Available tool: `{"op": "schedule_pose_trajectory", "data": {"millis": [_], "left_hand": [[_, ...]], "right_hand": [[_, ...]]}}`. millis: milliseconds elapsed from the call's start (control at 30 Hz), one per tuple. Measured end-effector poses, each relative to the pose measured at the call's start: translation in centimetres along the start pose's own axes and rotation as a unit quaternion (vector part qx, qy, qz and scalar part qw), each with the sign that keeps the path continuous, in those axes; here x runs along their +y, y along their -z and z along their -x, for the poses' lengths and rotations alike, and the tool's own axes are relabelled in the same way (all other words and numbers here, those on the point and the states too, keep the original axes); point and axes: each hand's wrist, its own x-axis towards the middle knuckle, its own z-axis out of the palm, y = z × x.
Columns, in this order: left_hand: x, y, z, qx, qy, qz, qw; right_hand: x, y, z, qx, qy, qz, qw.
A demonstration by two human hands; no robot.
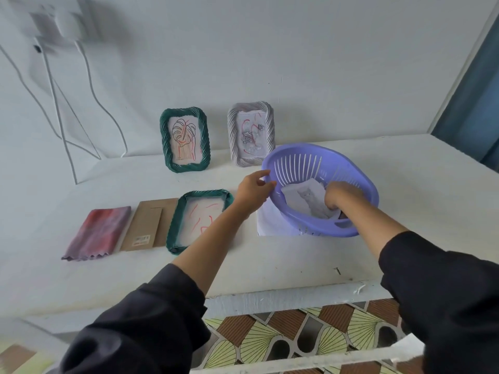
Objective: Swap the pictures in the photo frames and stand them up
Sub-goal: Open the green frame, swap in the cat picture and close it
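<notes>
Your left hand (253,190) pinches the purple basket (365,190) by its rim, steadying it, I'd judge, while it sits tipped toward you. Your right hand (341,197) dips inside, fingers bent onto the loose picture (303,201); gripped or not, I cannot tell. Just left of the basket lies the open green frame (198,220), likely awaiting that sheet, its backing board (147,225) beyond.

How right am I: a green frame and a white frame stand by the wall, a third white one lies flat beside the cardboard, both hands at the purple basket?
Nearly. The head view shows the flat frame is green, not white. The rest holds: green frame and white frame stand by the wall, cardboard beside the flat one, left hand and right hand at the basket.
</notes>
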Motion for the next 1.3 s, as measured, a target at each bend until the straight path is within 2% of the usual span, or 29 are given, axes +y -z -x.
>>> {"op": "schedule_pose_trajectory", "data": {"millis": [133,233,333,433,500,567,633,700,767,867,1000,1067,1167,1233,1300], "left_hand": [[0.6,0.2,0.4,0.004,0.005,-0.043,0.999],[1.2,0.4,0.9,0.056,-0.019,-0.056,0.997],[2.8,0.9,1.6,0.075,-0.044,0.013,0.996],[4.5,2.0,2.3,0.002,0.019,0.167,0.986],[4.7,3.1,2.5,-0.021,0.045,0.225,0.973],[4.1,4.6,2.7,0.007,0.05,0.246,0.968],[2.9,6.5,2.8,0.051,0.066,0.234,0.969],[1.2,8.7,2.7,0.076,0.092,0.234,0.965],[-0.4,11.0,2.8,0.081,0.117,0.227,0.963],[-2.7,13.9,2.8,0.087,0.152,0.163,0.971],[-5.3,15.5,2.5,0.047,0.199,0.086,0.975],[-6.6,15.8,2.3,0.028,0.199,-0.034,0.979],[-8.0,16.2,2.7,0.023,0.145,-0.192,0.97],[-8.4,16.5,3.0,0.028,0.116,-0.249,0.961],[-8.4,16.5,3.2,0.016,0.102,-0.256,0.961]], "right_hand": [[-0.2,1.0,0.7,0.011,-0.003,0.0,1.0],[-0.4,2.8,2.0,0.076,0.005,-0.031,0.997],[-1.9,5.1,4.5,0.16,0.062,-0.105,0.98],[-5.0,5.9,7.4,0.238,0.15,-0.102,0.954],[-7.4,5.3,8.9,0.254,0.205,-0.069,0.943],[-9.6,4.3,9.7,0.239,0.249,-0.048,0.937],[-11.5,3.4,9.7,0.186,0.283,-0.05,0.94],[-13.0,2.4,9.1,0.098,0.297,-0.104,0.944],[-14.1,1.4,8.4,0.033,0.277,-0.199,0.94],[-15.5,-0.7,6.8,0.002,0.231,-0.336,0.913],[-17.5,-3.6,5.5,-0.005,0.146,-0.468,0.872],[-18.1,-4.9,5.4,-0.003,0.134,-0.455,0.88],[-18.4,-6.3,5.5,0.016,0.144,-0.378,0.915],[-18.4,-6.9,5.6,0.028,0.159,-0.326,0.931],[-18.4,-7.3,5.8,0.039,0.17,-0.286,0.942]]}}
